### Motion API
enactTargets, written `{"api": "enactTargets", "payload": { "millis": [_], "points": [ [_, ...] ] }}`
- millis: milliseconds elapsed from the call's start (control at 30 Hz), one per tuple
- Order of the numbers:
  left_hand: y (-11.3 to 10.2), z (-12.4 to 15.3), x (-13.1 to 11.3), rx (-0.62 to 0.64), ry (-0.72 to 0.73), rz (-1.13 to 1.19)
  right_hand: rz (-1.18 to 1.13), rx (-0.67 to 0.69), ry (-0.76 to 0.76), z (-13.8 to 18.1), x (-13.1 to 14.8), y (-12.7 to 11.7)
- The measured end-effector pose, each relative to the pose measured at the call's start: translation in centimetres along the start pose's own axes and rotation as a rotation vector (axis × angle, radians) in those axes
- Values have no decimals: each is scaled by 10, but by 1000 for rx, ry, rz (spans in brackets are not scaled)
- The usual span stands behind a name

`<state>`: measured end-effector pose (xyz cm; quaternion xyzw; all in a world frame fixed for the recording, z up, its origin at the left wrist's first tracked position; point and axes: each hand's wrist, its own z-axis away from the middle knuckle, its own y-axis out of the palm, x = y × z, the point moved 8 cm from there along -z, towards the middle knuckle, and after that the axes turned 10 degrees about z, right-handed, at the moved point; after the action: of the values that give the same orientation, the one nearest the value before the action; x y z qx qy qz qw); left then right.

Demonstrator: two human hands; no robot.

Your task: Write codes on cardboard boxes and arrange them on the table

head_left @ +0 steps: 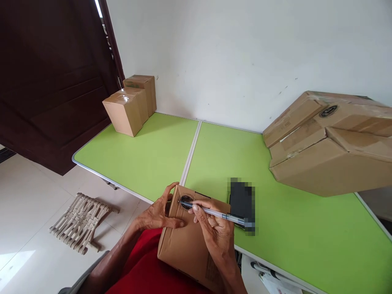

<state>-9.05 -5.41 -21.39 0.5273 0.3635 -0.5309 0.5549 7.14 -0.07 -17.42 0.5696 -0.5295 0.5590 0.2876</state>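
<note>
Here: pen tip on a small box

The pen (214,213) sits low in the centre of the frame, pinched in the right hand (216,232). Its tip rests on a round dark mark (186,201) atop the small cardboard box (183,249). The left hand (157,214) clasps the box's left side, thumb over the top edge. A pixelated dark block (242,202) hides the pen's far end.

white wall (245,53), tiled floor (27,212)
</note>
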Motion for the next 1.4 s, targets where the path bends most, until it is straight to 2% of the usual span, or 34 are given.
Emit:
{"api": "enactTargets", "payload": {
  "millis": [167, 367, 467, 600, 667, 733, 833, 967, 1133, 1267, 1400],
  "points": [
    [-1, 1, 1, -5, -12, 15, 77, 39, -7, 1, 2, -7],
    [0, 0, 4, 5, -29, 64, 76, -85, 106, -10, -14, -34],
    [0, 0, 5, 2, -16, 102, 29, -100, 106, -38, -9, -41],
    [2, 0, 7, 42, -5, 115, 162, -96, 90, -103, -9, -47],
    [0, 1, 7, 38, 9, 112, 285, -100, 126, -136, -22, -50],
    [-2, 1, 10, 21, 12, 107, 446, -39, 195, -161, -42, -47],
    [-3, 1, 15, 26, -4, 121, 675, 106, 320, -176, -76, -36],
    [-3, 0, 16, 37, 14, 158, 880, 215, 417, -170, -99, -25],
    [-3, 0, 15, 33, 3, 165, 989, 217, 431, -159, -85, -31],
    [-3, 1, 16, 36, 7, 159, 1042, 115, 450, -122, -64, -65],
    [-3, 0, 15, 43, 3, 137, 1162, -23, 611, -58, -61, -105]
  ]
}}
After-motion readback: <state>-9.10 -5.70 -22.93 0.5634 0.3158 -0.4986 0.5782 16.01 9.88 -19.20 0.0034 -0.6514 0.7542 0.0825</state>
